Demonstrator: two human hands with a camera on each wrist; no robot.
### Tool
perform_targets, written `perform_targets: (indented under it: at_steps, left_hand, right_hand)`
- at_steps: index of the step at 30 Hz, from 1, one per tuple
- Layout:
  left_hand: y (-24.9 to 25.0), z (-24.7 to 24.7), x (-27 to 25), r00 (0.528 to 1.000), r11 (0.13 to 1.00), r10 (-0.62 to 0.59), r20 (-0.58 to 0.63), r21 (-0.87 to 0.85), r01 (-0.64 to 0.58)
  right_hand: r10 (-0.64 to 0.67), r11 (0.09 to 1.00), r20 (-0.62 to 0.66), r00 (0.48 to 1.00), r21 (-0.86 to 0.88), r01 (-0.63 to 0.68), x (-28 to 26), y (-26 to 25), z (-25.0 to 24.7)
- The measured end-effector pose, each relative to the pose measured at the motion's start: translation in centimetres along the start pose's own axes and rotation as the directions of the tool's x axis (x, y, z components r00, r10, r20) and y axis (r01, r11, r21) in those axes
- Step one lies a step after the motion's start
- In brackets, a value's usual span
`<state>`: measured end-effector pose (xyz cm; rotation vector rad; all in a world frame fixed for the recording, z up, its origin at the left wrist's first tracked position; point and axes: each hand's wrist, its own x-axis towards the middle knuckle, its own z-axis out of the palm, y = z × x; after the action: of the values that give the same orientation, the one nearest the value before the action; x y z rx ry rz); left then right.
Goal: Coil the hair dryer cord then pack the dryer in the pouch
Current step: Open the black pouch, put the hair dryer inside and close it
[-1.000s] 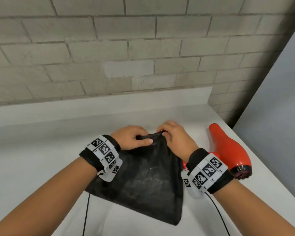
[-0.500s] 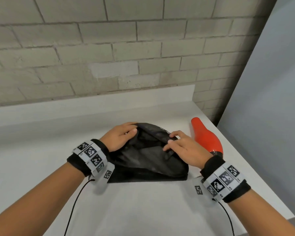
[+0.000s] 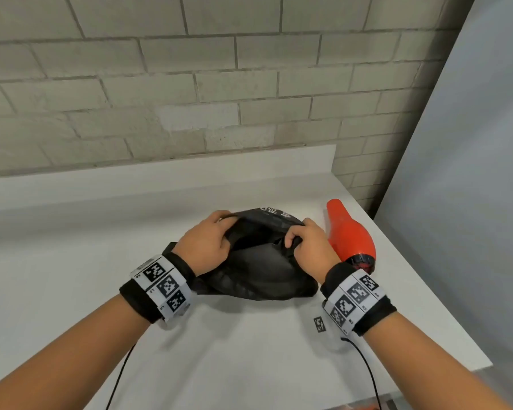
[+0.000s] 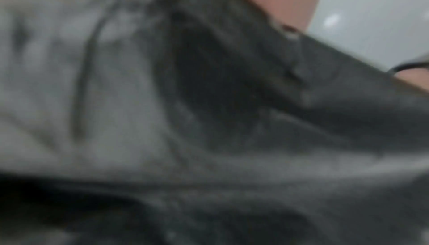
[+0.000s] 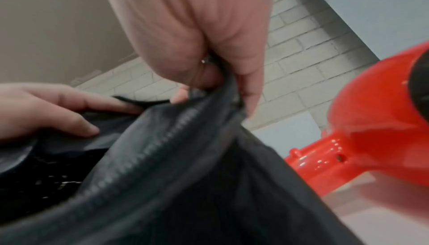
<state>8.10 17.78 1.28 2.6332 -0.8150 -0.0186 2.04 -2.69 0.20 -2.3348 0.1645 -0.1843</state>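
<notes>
A black fabric pouch [image 3: 258, 270] lies on the white counter [image 3: 71, 261], its mouth spread apart between my hands. My left hand [image 3: 211, 241] grips the left rim of the mouth. My right hand [image 3: 302, 244] pinches the right rim, and the right wrist view shows its fingers [image 5: 209, 50] curled round the zip edge of the pouch [image 5: 162, 157]. The red hair dryer [image 3: 350, 235] lies just right of my right hand, nozzle pointing away; the same dryer [image 5: 371, 120] fills the right side of the right wrist view. Blurred pouch fabric [image 4: 209, 120] covers the left wrist view. The dryer's cord is hidden.
A brick wall [image 3: 190, 84] rises behind the counter's low white backsplash [image 3: 160, 179]. A grey panel [image 3: 471, 173] stands beyond the counter's right edge. A small marker tag [image 3: 319, 324] lies near my right wrist. Thin black cables [image 3: 367, 374] run from both wristbands.
The pouch went from hanging pinched at its top, to lying on the counter. Both hands now grip its rims and the mouth is pulled wider. The dryer has not moved.
</notes>
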Motion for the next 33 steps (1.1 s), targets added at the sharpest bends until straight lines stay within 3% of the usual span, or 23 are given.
perform_targets:
  at_steps: [3,6,11,14,18,20,22,26,30,33]
  left_hand:
    - [0.0,0.3,-0.1,0.984,0.946,-0.177,0.030,0.281,0.162]
    - [-0.2,1.2,0.1,0.982,0.918,-0.182,0.051,0.365,0.152]
    - [-0.7,1.3,-0.9,0.987,0.989,0.036,0.157,0.136,-0.057]
    - [-0.9,1.3,-1.7,0.979,0.990,0.136,0.153,0.007,-0.139]
    - [-0.9,1.7,-1.6,0.992,0.992,-0.084,0.093,0.097,0.074]
    - [-0.5,1.9,-1.4,0.976,0.961,-0.218,-0.007,0.172,0.216]
    - [-0.1,2.0,-1.3,0.952,0.931,-0.286,-0.113,0.202,0.304]
    - [0.7,2.3,-0.9,0.946,0.899,-0.278,-0.168,0.302,0.318]
    - [1.7,3.2,-2.0,0.958,0.844,-0.281,-0.061,0.459,0.277]
    - [1.6,3.6,-3.4,0.964,0.857,-0.266,0.030,0.465,0.222]
  right_hand:
    - [-0.045,0.998,0.010,0.999,-0.032,0.046,-0.9,0.1,-0.5]
    - [-0.048,0.992,-0.018,0.999,-0.115,0.046,-1.2,0.6,-0.5]
    - [0.064,0.926,-0.038,0.997,-0.370,-0.074,-1.5,2.0,-1.5]
    - [0.100,0.842,0.070,0.993,-0.538,-0.046,-1.8,2.6,-1.7]
    - [-0.055,0.808,0.329,0.943,-0.541,0.235,-2.3,2.7,-1.8]
    - [-0.123,0.777,0.443,0.888,-0.513,0.364,-2.8,2.7,-1.7]
    - [-0.141,0.738,0.471,0.871,-0.536,0.410,-3.1,2.8,-1.3]
    - [-0.056,0.773,0.322,0.945,-0.586,0.245,-3.3,2.8,-0.7]
    - [0.109,0.730,0.098,0.989,-0.683,-0.013,-3.2,2.4,-0.5]
    - [0.183,0.707,-0.020,0.983,-0.692,-0.146,-3.2,2.5,-0.4]
